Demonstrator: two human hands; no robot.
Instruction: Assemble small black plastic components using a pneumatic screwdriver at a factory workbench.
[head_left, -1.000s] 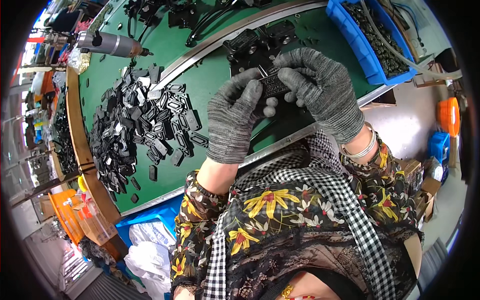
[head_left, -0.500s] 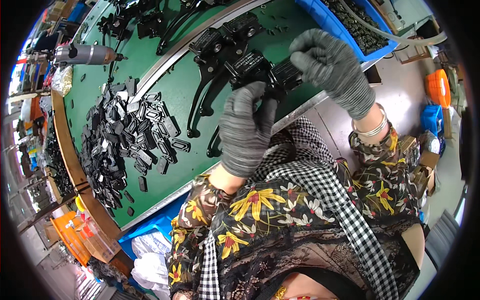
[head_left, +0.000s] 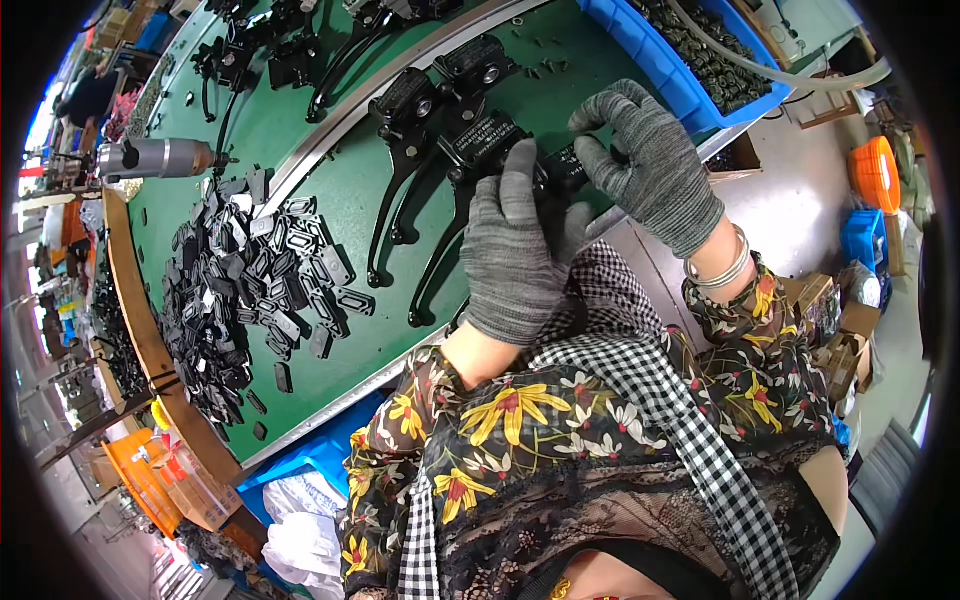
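Head view: left hand (head_left: pixel 512 250) is laid over the near lever assembly (head_left: pixel 485 140), gloved fingers stretched out across the right end of its printed black cover; thumb side is partly hidden, so cannot tell whether the part is gripped or just steadied. Right hand (head_left: pixel 650 165) is raised at the right, fingers curled, index and thumb tips brought near each other; whether something small is pinched there cannot be told. Another black cover (head_left: pixel 566 168) is seen just below those fingertips, partly hidden by the hands. Assembly under the left hand is set near the front edge of the green worktop (head_left: pixel 345 358), its lever pointed down-left. Two more assemblies (head_left: pixel 402 100) are lined up behind it, levers angled alike. Loose screws (head_left: pixel 533 72) are scattered beyond them, near the blue bin (head_left: pixel 645 55), which is filled with small dark metal parts (head_left: pixel 735 75). Black caps (head_left: pixel 250 270) are heaped at the left. Power driver (head_left: pixel 165 158) is seen above the heap, bit pointed right. Worktop is crossed by a metal rail (head_left: pixel 310 165), with further black assemblies (head_left: pixel 285 60) placed behind it
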